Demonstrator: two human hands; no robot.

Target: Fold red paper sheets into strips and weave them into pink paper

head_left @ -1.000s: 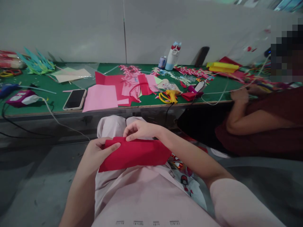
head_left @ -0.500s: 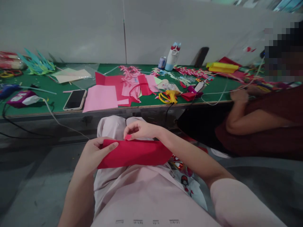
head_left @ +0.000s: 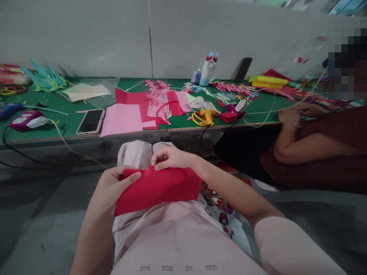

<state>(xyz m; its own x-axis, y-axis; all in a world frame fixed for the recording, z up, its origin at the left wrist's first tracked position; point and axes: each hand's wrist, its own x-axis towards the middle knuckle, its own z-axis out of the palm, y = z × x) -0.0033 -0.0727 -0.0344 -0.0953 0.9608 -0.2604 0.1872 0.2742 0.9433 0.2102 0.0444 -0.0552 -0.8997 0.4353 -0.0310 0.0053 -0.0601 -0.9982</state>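
A red sheet of paper, which looks folded, lies over my lap with its long edge away from me. My left hand grips its left end, thumb on top and fingers behind. At the middle of the far edge, my right hand pinches a small bit of red paper between thumb and forefinger. That bit touches the sheet's edge; whether it is a separate piece or part of the sheet, I cannot tell. My right forearm passes above the sheet's right end.
The green table ahead carries a phone, pink paper, a yellow glue gun, a purple-and-white device with a cable, a bottle and a can. To the right sits a co-worker, arms on the table.
My right fingers have brought the small red bit down against the sheet's far edge. The sheet has tilted, its left near corner shifting toward me.
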